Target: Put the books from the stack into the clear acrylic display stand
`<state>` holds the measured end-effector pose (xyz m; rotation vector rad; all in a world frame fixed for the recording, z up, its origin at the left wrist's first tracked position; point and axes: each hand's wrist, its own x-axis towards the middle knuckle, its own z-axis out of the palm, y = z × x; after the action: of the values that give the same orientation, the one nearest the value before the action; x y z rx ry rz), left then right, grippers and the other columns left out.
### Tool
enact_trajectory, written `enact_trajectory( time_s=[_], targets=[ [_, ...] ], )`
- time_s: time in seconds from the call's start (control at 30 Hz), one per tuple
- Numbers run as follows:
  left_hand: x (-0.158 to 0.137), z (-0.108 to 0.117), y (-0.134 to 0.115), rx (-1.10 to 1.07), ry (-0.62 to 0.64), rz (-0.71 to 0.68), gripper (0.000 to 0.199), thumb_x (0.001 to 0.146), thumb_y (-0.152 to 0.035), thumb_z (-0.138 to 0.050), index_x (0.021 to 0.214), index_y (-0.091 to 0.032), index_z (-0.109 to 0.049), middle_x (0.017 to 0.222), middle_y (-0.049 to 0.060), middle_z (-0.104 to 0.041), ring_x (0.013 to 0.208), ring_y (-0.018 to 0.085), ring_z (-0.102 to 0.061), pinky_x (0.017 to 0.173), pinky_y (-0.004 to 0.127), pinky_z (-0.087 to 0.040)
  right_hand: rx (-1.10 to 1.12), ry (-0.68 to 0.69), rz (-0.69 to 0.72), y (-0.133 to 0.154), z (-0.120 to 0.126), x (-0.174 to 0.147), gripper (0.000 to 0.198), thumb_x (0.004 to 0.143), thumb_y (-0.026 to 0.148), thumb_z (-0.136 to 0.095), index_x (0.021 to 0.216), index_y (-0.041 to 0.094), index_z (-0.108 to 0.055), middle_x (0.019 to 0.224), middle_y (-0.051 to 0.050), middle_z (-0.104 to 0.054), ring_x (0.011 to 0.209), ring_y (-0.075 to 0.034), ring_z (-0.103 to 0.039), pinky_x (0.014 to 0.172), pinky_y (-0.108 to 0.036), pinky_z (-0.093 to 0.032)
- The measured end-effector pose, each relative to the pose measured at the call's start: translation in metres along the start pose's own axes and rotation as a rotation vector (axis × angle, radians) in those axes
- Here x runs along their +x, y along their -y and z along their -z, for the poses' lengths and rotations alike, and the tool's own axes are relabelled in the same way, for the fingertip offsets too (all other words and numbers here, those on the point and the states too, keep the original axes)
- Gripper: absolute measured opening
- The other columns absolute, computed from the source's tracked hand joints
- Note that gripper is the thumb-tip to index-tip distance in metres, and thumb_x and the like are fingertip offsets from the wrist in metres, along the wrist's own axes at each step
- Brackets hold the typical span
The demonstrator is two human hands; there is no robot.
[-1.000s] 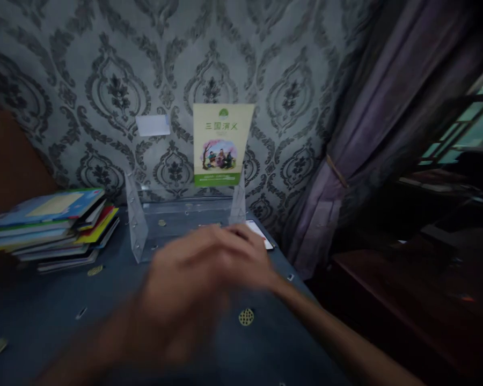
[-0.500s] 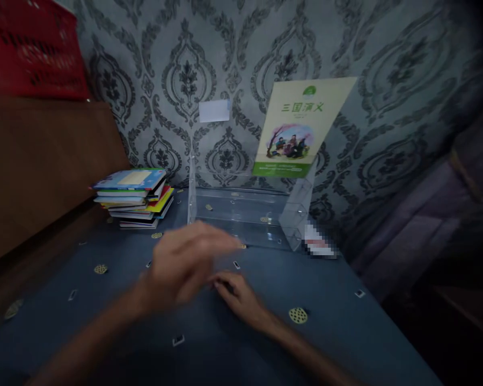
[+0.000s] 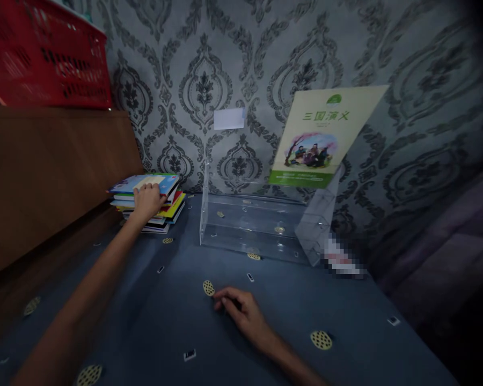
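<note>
My left hand (image 3: pixel 148 199) reaches to a stack of books at the far left. Its fingers lie over the front part of the top blue book (image 3: pixel 124 184), with the thumb by the book's right side. The book still lies on the stack. Resting on the blue tabletop, my right hand (image 3: pixel 243 313) is loosely curled and holds nothing; a gap shows between thumb and forefinger. Beyond it stands a clear acrylic rack (image 3: pixel 261 244). A cream and green book (image 3: pixel 326 120) leans upright at the rack's right end.
A red plastic basket (image 3: pixel 76 75) sits on a brown wooden cabinet (image 3: pixel 56 177) at the left. Patterned wallpaper (image 3: pixel 203 69) rises behind the rack. To the rack's right lies a blurred-out white item (image 3: pixel 342 260), near the table's right edge. A dark purple cloth (image 3: pixel 438 273) hangs there.
My left hand has moved from above the middle of the table, away and left, onto the stack's top book. My right hand stays on the tabletop. The camera view has shifted left.
</note>
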<state>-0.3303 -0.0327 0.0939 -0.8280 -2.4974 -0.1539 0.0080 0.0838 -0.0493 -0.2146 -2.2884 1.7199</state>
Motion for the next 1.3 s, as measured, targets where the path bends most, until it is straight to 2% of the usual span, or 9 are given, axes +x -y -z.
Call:
enact_trajectory(
  time_s=[0.33,0.53,0.7,0.8,0.93,1.07,1.17,1.23,1.3],
  targets=[
    [-0.014,0.01,-0.001,0.019,-0.003,-0.015,0.037,0.099,-0.035,-0.043,0.119,-0.013,-0.064,0.122,0.024,-0.068,0.122,0.039,-0.058,0.104,0.058,-0.037,0.01,-0.003,-0.021,-0.004,-0.001,-0.001,0.037,0.092,0.052,-0.053,0.094,0.022,-0.073,0.082,-0.008,-0.075,0.082,-0.025,-0.07,0.074,-0.037,-0.051],
    [-0.052,0.024,0.019,0.002,0.006,-0.125,0.042,0.096,-0.022,-0.045,0.136,-0.014,-0.057,0.143,0.018,-0.059,0.138,0.034,-0.049,0.112,0.054,-0.036,0.027,0.007,-0.017,-0.001,0.001,0.0,0.047,0.091,0.06,-0.055,0.096,0.018,-0.075,0.081,-0.009,-0.075,0.078,-0.022,-0.068,0.074,-0.035,-0.05],
    [-0.091,0.02,0.036,-0.047,-0.088,-0.204,0.046,0.096,-0.021,-0.045,0.141,-0.015,-0.055,0.147,0.018,-0.056,0.141,0.034,-0.047,0.113,0.057,-0.035,0.165,0.012,-0.062,0.007,0.004,0.006,0.049,0.086,0.064,-0.064,0.099,0.019,-0.075,0.085,-0.008,-0.076,0.079,-0.021,-0.068,0.071,-0.032,-0.051],
    [-0.112,0.017,0.041,-0.076,-0.141,-0.249,0.047,0.095,-0.019,-0.046,0.141,-0.017,-0.056,0.147,0.017,-0.057,0.141,0.034,-0.048,0.113,0.058,-0.035,0.361,0.023,-0.134,0.021,0.001,0.026,0.05,0.078,0.064,-0.074,0.101,0.019,-0.073,0.092,-0.009,-0.076,0.084,-0.022,-0.071,0.071,-0.031,-0.053],
    [-0.14,0.013,0.038,-0.079,-0.219,-0.294,0.048,0.094,-0.019,-0.048,0.141,-0.017,-0.056,0.145,0.019,-0.058,0.139,0.036,-0.05,0.112,0.061,-0.035,0.68,0.022,-0.238,0.048,-0.018,0.076,0.055,0.071,0.059,-0.083,0.107,0.02,-0.069,0.104,-0.009,-0.076,0.09,-0.021,-0.074,0.074,-0.029,-0.055],
    [-0.17,0.008,0.022,-0.054,-0.292,-0.393,0.05,0.094,-0.015,-0.047,0.143,-0.016,-0.055,0.142,0.02,-0.061,0.136,0.036,-0.053,0.113,0.063,-0.033,0.908,0.12,-0.257,0.069,-0.05,0.124,0.049,0.076,0.057,-0.079,0.104,0.021,-0.062,0.094,-0.006,-0.076,0.086,-0.02,-0.075,0.073,-0.031,-0.059],
    [-0.19,0.003,0.012,-0.044,-0.322,-0.484,0.052,0.095,-0.014,-0.046,0.147,-0.018,-0.051,0.143,0.017,-0.061,0.137,0.032,-0.053,0.117,0.058,-0.031,0.91,0.029,-0.235,0.071,-0.07,0.14,0.042,0.072,0.047,-0.083,0.098,0.022,-0.062,0.079,0.0,-0.074,0.069,-0.017,-0.072,0.069,-0.032,-0.059],
    [-0.199,0.0,0.013,-0.037,-0.318,-0.54,0.052,0.096,-0.012,-0.044,0.147,-0.018,-0.051,0.145,0.015,-0.059,0.139,0.029,-0.052,0.119,0.055,-0.03,0.846,-0.033,-0.223,0.065,-0.076,0.137,0.043,0.066,0.042,-0.087,0.094,0.021,-0.062,0.075,0.002,-0.073,0.065,-0.018,-0.07,0.066,-0.034,-0.06],
    [-0.206,-0.003,0.023,-0.034,-0.284,-0.566,0.053,0.096,-0.009,-0.04,0.146,-0.016,-0.052,0.147,0.013,-0.058,0.14,0.028,-0.05,0.119,0.053,-0.031,0.781,-0.019,-0.208,0.055,-0.075,0.126,0.045,0.062,0.042,-0.087,0.094,0.02,-0.064,0.076,0.0,-0.075,0.065,-0.019,-0.071,0.064,-0.034,-0.06]
  ],
)
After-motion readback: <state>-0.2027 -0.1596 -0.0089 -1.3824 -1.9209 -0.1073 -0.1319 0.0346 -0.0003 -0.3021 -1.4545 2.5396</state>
